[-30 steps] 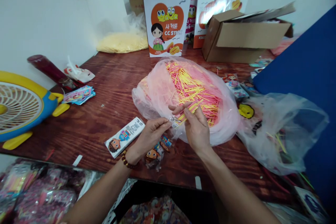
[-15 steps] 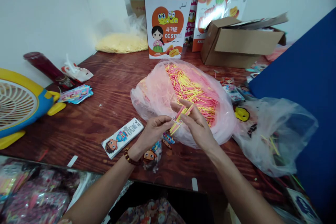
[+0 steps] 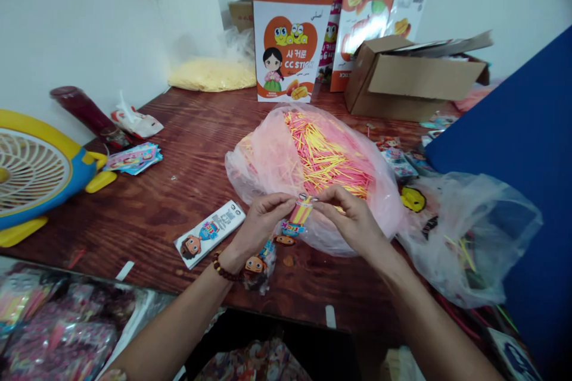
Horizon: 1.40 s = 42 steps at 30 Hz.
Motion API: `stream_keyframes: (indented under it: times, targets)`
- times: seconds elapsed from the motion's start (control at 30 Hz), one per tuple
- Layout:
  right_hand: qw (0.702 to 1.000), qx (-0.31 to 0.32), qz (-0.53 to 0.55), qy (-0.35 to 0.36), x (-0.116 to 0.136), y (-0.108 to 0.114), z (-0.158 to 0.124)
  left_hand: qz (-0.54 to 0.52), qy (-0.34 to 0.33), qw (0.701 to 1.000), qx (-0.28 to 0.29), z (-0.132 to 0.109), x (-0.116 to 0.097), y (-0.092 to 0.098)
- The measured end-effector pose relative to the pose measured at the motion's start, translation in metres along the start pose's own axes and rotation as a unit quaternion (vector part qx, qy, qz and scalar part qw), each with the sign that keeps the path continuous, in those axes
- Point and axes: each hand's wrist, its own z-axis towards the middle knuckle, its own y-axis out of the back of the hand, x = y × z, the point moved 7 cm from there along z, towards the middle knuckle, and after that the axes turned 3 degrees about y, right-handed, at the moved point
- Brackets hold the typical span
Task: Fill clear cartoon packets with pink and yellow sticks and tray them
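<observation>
My left hand (image 3: 263, 221) pinches the upper left corner of a small clear printed packet (image 3: 294, 229). My right hand (image 3: 351, 214) pinches its upper right corner, so the packet hangs upright between both hands. Pink and yellow sticks (image 3: 302, 213) stand side by side inside it. Behind the hands, a large translucent bag (image 3: 272, 149) lies open, full of loose pink and yellow sticks (image 3: 317, 143). A stack of white printed cards (image 3: 209, 233) lies left of my left hand. Below the hands are several printed packets (image 3: 259, 265), partly hidden by my left wrist.
A yellow and blue fan (image 3: 40, 172) stands at the left, near a dark red bottle (image 3: 87, 114). Tall printed cartons (image 3: 290, 30) and an open cardboard box (image 3: 406, 80) line the back. A clear plastic bag (image 3: 487, 232) lies right, beside a blue panel (image 3: 513, 131).
The sticks, slanted and sticking out between my fingers before, now sit upright inside the packet. My right hand has shifted from the sticks to the packet's top corner.
</observation>
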Motion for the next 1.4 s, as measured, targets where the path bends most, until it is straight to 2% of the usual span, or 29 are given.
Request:
stream_keyframes:
  times: [0.17, 0.3, 0.4, 0.5, 0.6, 0.67, 0.83, 1.0, 1.1, 1.2, 1.27, 1.33, 1.4]
  targets:
    - [0.998, 0.029, -0.034, 0.051, 0.025, -0.004, -0.003, 0.059, -0.080, 0.994, -0.035, -0.008, -0.018, 0.001]
    - [1.000, 0.014, -0.008, 0.022, 0.021, -0.001, 0.003, 0.056, -0.095, 0.991, -0.078, -0.010, -0.024, 0.006]
    - [0.997, 0.024, 0.073, -0.027, 0.008, -0.007, 0.006, 0.019, -0.051, 0.995, -0.081, -0.010, -0.020, 0.011]
    - [0.984, -0.006, 0.155, -0.087, -0.004, -0.011, 0.008, -0.024, 0.048, 0.997, -0.047, -0.012, -0.009, 0.012]
    - [0.975, -0.011, 0.189, -0.115, -0.011, -0.021, 0.007, -0.005, 0.131, 0.991, -0.005, -0.020, 0.004, 0.011]
    - [0.973, -0.010, 0.196, -0.125, -0.015, -0.029, 0.007, 0.014, 0.147, 0.989, 0.002, -0.025, 0.009, 0.014]
    - [0.974, 0.018, 0.179, -0.141, -0.024, -0.050, 0.005, 0.030, 0.144, 0.988, -0.050, -0.037, 0.019, 0.032]
    - [0.987, 0.069, 0.084, -0.120, -0.026, -0.071, 0.004, 0.067, 0.175, 0.979, -0.079, -0.053, 0.033, 0.053]
    - [0.986, 0.099, -0.086, -0.098, -0.023, -0.080, 0.005, 0.120, 0.150, 0.977, -0.096, -0.060, 0.038, 0.067]
    - [0.942, 0.143, -0.293, -0.082, -0.022, -0.092, 0.007, 0.231, 0.090, 0.962, -0.115, -0.067, 0.038, 0.080]
    - [0.900, 0.180, -0.387, -0.086, -0.024, -0.100, 0.006, 0.335, 0.044, 0.932, -0.135, -0.072, 0.036, 0.086]
    - [0.874, 0.206, -0.432, -0.090, -0.024, -0.105, 0.004, 0.414, 0.009, 0.899, -0.140, -0.075, 0.037, 0.088]
    - [0.871, 0.204, -0.438, -0.085, -0.021, -0.102, 0.002, 0.445, -0.008, 0.886, -0.134, -0.076, 0.038, 0.091]
